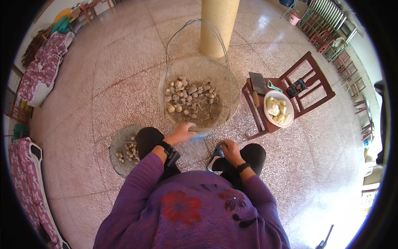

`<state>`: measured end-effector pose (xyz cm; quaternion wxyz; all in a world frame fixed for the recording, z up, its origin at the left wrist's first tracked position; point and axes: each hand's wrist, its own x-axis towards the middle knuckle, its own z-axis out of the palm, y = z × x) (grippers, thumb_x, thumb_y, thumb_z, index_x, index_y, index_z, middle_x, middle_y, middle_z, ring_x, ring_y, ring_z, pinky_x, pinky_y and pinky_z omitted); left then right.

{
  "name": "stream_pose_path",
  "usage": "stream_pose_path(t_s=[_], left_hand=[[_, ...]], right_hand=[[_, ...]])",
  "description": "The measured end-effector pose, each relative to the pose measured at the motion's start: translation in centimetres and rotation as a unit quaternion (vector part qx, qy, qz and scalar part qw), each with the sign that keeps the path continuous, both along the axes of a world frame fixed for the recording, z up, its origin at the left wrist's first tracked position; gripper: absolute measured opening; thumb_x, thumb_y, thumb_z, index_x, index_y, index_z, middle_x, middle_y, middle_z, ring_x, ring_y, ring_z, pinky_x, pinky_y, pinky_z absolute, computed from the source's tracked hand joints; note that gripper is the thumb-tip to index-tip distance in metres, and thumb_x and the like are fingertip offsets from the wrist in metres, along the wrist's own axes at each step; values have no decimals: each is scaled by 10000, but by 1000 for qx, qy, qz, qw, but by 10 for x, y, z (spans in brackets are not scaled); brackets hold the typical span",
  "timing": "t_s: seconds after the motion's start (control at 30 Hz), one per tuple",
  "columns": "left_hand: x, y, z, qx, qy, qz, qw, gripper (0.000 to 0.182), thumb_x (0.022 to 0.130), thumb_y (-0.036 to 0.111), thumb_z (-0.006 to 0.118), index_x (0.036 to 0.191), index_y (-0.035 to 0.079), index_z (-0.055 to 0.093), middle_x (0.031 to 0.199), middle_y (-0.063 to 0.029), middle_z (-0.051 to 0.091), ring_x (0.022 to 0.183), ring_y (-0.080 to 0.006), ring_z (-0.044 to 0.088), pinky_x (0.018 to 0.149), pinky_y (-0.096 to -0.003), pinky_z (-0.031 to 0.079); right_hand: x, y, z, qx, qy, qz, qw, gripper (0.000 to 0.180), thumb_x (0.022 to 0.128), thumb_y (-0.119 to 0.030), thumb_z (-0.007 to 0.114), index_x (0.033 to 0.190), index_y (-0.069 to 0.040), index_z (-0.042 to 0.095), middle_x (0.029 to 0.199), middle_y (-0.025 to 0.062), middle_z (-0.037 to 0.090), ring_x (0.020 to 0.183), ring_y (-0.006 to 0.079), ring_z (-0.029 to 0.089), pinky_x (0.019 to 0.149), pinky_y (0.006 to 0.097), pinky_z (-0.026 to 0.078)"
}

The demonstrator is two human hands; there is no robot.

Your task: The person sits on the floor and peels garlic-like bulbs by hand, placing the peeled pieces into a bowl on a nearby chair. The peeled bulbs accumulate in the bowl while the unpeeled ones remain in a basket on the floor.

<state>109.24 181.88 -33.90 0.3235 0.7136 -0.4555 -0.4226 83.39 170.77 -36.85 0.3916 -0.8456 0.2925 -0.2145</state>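
Observation:
A large round wire basket point(199, 63) with a tall looped handle stands on the floor, with many small roundish tubers point(183, 93) and stringy roots inside. My left hand point(182, 133) is at the basket's near rim, slightly blurred; whether its fingers grip the rim is unclear. Over my right knee area, my right hand point(231, 151) is loosely curled, and whether something small is inside cannot be seen. Left of my left knee lies a round, grey shallow container point(119, 165) holding smaller tubers point(131, 151).
On a wooden chair point(272, 124) at the right rest a cleaver point(258, 83), a peeler point(275, 86), a phone point(296, 88) and a white plastic basket point(290, 107) of peeled pieces point(275, 109). Behind the wire basket rises a yellow column point(217, 28). Covered sofas point(40, 74) line the left.

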Motion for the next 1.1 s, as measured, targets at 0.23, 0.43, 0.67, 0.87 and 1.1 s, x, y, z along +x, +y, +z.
stream_pose_path(t_s=[0.23,0.43,0.67,0.87,1.1], left_hand=[[45,42,-12,-53,-58,194,978,406,795,261,662,1060,-35,584,902,-168,649,612,-216,622,598,-357,492],[70,63,4,39,153,362,919,751,848,172,661,1433,47,208,1320,-281,402,1063,-359,547,742,-444,548],[70,22,-11,99,349,379,851,858,908,187,594,1472,103,-47,1477,-238,155,1190,-485,415,847,-555,501],[71,14,-58,28,340,360,868,624,927,146,539,1427,81,171,1316,-194,389,922,-324,589,694,-459,569],[72,14,-88,31,327,402,855,460,881,18,477,1321,59,351,927,-76,561,581,-191,572,424,-357,484]], right_hand=[[120,-26,47,-148,-6,207,967,244,775,-111,559,989,-35,647,907,201,632,869,374,598,773,433,486],[217,-59,77,-139,30,169,975,319,745,-113,561,1044,-31,632,1007,218,600,994,389,552,836,450,466],[316,-80,89,-107,178,108,972,423,826,-203,583,1226,-73,543,1327,236,414,1234,427,378,997,592,304],[381,-104,58,-70,228,153,959,529,835,-314,611,1289,-68,493,1418,246,305,1334,444,238,1043,626,215],[401,-89,46,-118,319,112,934,641,840,-449,616,1355,-113,437,1440,227,295,1295,419,318,1042,606,222]])
